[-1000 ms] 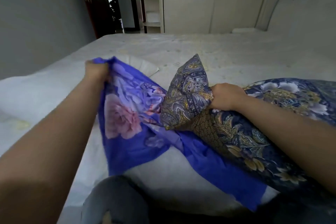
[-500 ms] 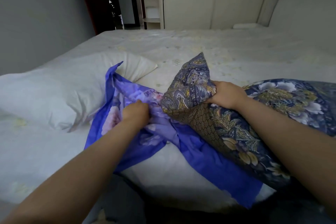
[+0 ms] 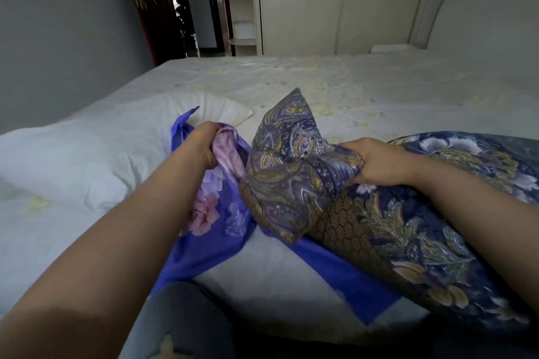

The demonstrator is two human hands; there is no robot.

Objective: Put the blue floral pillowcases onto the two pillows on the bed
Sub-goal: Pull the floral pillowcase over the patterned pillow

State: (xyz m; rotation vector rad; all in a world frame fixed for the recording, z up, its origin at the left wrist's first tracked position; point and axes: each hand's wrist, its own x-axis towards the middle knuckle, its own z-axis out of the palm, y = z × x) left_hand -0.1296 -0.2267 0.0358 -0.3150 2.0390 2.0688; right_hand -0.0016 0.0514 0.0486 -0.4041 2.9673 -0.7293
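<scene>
Left hand (image 3: 204,143) has lifted off the bunched cloth and now pinches the blue floral pillowcase (image 3: 213,213) at its mouth edge, pink lining showing at the fingertips, while right hand (image 3: 376,162) grips the patterned pillow (image 3: 291,172) corner just beside it; judged ready for insertion.

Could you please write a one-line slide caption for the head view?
Left hand grips blue floral pillowcase; right hand grips dark paisley-patterned pillow on white bed.

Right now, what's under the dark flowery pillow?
Part of the blue pillowcase lies under the dark pillow, on the bed. How far it reaches underneath is hidden.
</scene>
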